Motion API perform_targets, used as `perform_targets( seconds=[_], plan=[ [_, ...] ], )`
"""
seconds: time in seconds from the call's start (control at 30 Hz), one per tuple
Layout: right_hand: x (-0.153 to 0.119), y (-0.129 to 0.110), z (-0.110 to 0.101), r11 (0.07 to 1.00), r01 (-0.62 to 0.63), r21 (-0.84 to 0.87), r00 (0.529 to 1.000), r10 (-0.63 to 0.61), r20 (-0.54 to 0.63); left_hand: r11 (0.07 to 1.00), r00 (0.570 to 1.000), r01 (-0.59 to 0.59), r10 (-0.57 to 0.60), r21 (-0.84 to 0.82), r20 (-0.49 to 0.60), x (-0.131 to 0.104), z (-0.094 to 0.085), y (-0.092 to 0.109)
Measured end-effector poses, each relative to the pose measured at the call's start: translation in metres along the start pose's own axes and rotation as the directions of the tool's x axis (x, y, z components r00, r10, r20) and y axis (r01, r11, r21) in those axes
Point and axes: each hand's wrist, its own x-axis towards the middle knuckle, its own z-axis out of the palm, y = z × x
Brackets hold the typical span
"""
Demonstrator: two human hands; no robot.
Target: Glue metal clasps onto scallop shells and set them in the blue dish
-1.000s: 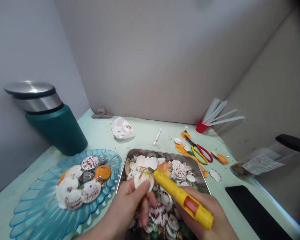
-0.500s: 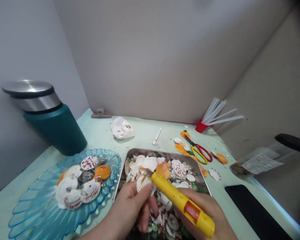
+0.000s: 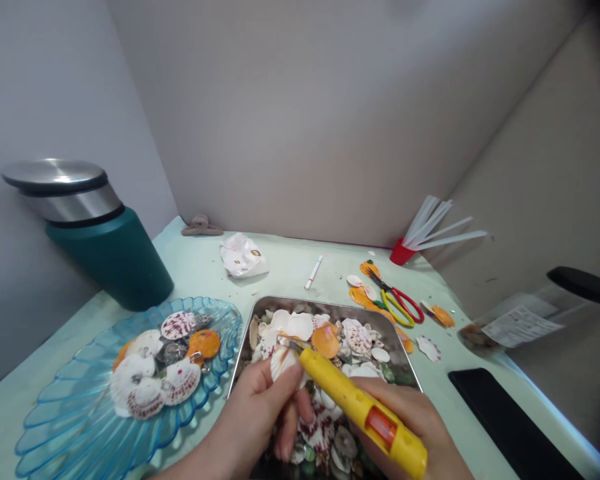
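Observation:
Over the metal tray (image 3: 411, 365) full of shells, my left hand (image 3: 267, 407) pinches a white shell with orange streaks (image 3: 281, 363) between thumb and fingers. My right hand (image 3: 405, 420) is wrapped round a yellow-handled tool (image 3: 360, 403) with an orange-red window in its side. The tool's metal tip rests at the upper edge of the held shell. Left of the tray, a blue scalloped glass dish (image 3: 65, 427) holds several white, purple-patterned and orange shells.
A green bottle (image 3: 113, 257) stands at the left. Behind are a crumpled wrapper (image 3: 243, 255) and a white stick (image 3: 313, 272). Scissors (image 3: 403, 308), orange shells (image 3: 443, 316), a red cup of white sticks (image 3: 401, 252), a clear jar (image 3: 523, 323) and a black phone (image 3: 510, 420) are on the right.
The tool's tip has shifted slightly left and up along the shell's edge. Both hands keep their holds, and the shell is tilted a little differently.

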Motion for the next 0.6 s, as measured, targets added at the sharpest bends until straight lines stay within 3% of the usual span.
perform_targets(
  seconds=[0.33, 0.6],
  plan=[
    [0.0014, -0.0050, -0.0044, 0.998, -0.019, 0.052, 0.999, 0.017, 0.036, 0.999, 1.000, -0.030, 0.030, 0.010, 0.008, -0.0008, -0.0019, -0.0026],
    [0.0010, -0.0005, 0.0002, 0.987, -0.114, 0.117, 0.992, 0.108, 0.060, 0.999, 1.000, -0.024, 0.024, 0.026, 0.021, 0.0011, -0.0018, -0.0028]
  ],
)
